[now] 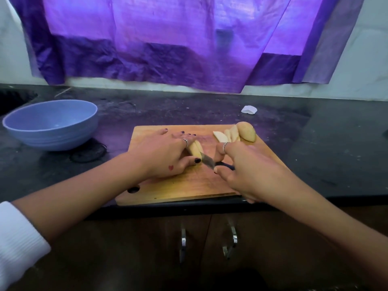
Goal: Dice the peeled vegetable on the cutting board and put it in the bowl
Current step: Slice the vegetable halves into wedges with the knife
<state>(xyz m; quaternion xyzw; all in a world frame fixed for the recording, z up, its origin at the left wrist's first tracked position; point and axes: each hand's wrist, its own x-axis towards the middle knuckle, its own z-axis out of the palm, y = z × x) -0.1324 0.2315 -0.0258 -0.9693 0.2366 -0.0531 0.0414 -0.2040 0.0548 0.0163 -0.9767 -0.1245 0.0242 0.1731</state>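
A wooden cutting board (189, 185) lies at the counter's front edge. My left hand (163, 156) holds down a stack of peeled potato slices (195, 150) near the board's middle, fingers and thumb curled around them. My right hand (245, 171) grips a small dark-handled knife (210, 161), whose blade meets the near end of those slices. More potato pieces (237, 134), slices and a rounded chunk, lie at the board's far right corner. A blue bowl (50, 124) stands on the counter to the left of the board and looks empty.
The dark counter (325, 143) carries a small white scrap (248, 109) behind the board. A purple sheet (168, 43) hangs over the wall at the back. Cupboard doors with metal handles (231, 240) sit below the counter edge. A sink edge (12, 99) shows at far left.
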